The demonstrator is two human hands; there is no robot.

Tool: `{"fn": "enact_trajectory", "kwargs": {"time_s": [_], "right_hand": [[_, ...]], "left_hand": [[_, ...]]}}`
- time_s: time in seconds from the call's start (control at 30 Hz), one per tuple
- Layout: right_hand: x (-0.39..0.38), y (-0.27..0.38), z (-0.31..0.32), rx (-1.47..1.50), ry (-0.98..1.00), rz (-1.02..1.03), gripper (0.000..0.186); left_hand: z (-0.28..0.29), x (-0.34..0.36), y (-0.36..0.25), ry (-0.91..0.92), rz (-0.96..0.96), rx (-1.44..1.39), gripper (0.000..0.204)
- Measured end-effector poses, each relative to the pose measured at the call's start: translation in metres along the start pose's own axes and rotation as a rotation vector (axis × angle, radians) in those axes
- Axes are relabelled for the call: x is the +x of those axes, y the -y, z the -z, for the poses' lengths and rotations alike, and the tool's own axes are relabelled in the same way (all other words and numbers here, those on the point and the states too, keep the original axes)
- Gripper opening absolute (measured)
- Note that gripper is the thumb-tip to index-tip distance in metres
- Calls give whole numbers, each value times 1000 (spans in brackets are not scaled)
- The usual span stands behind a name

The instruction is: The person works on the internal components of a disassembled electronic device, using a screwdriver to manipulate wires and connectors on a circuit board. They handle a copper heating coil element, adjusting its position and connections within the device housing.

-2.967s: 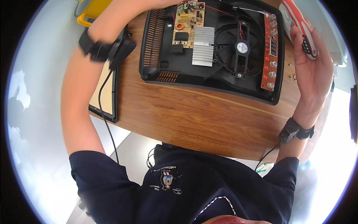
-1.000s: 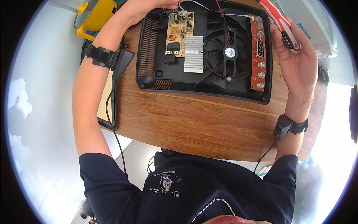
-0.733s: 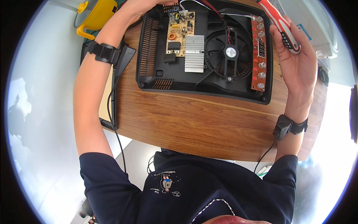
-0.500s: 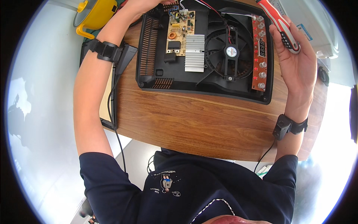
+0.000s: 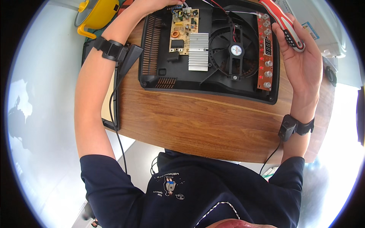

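A right hand [image 5: 304,62] grasps a red-and-white tool [image 5: 279,15] beside the upper right corner of an open black case [image 5: 182,78], the handle slanting, its rounded black end toward lower right, its other end up-left. The case lies lengthwise from left to right on a wooden table [image 5: 182,121]. Whether the left hand's [image 5: 154,4] cropped fingers grip anything cannot be told.

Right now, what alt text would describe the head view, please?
A person's left hand, partly cropped, is near a circuit board in an open black casing with heatsink and fan; the right hand holds a red-handled tool.
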State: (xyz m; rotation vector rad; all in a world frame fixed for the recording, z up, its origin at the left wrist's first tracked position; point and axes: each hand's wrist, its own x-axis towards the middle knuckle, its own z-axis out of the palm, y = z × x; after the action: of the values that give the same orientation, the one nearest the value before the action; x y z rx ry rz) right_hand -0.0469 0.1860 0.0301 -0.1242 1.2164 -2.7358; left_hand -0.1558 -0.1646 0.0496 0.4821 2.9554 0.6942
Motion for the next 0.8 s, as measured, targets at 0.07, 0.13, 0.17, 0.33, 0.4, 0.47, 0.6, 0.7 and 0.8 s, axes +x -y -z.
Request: {"fn": "enact_trajectory", "kwargs": {"time_s": [0.07,0.13,0.17,0.33,0.4,0.47,0.6,0.7,0.8], "right_hand": [[0,0,2,-2,6,-7,45],[0,1,1,-13,-5,0,45],[0,1,0,-17,-8,1,45],[-1,0,-1,-39,-23,9,46],[0,-1,0,-41,-14,5,46],[0,-1,0,-40,-2,-2,47],[0,-2,-1,-62,-7,4,48],[-1,-3,-2,-74,-7,11,49],[0,-4,0,-67,-4,10,49]], "left_hand": [[1,1,0,27,-31,1,8],[-1,7,5,56,-32,0,8],[-3,11,8,70,-14,2,8],[-11,7,8,38,-4,23,6],[-16,3,11,-4,-15,-2,6],[-16,-1,12,-30,-53,-15,6],[-16,-6,12,-65,-126,-21,7],[-18,-1,15,-48,-80,22,8],[-19,-1,17,-54,-86,24,8]]}}
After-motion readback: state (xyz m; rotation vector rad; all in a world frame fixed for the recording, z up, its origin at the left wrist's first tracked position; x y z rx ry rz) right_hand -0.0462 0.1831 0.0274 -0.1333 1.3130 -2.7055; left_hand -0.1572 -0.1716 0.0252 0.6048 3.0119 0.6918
